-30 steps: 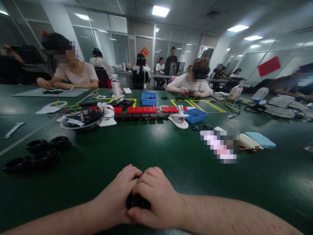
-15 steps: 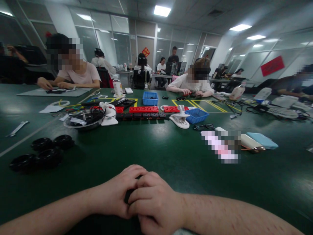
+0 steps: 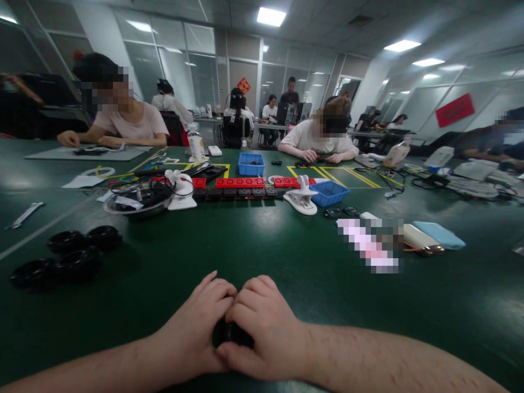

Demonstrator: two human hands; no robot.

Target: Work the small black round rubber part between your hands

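Observation:
My left hand [image 3: 196, 327] and my right hand [image 3: 262, 327] meet at the near edge of the green table [image 3: 270, 245], knuckles touching. Both are curled round a small black object [image 3: 231, 334], of which only a dark sliver shows between the palms. Its shape is hidden by my fingers. Several black round parts [image 3: 65, 254] like rings or caps lie in a cluster to the left of my hands, well apart from them.
A metal bowl of cables [image 3: 139, 199], white clamp stands [image 3: 301, 197], red and black power strips [image 3: 239, 185] and blue bins [image 3: 327, 192] cross the table's middle. A wrench [image 3: 22, 214] lies far left. Phones and a pouch [image 3: 438, 233] lie right. Other people work across the table.
My hands shifted slightly against each other around the black object, pulling nearer me and then back out. The view swayed a little. Nothing on the table moved.

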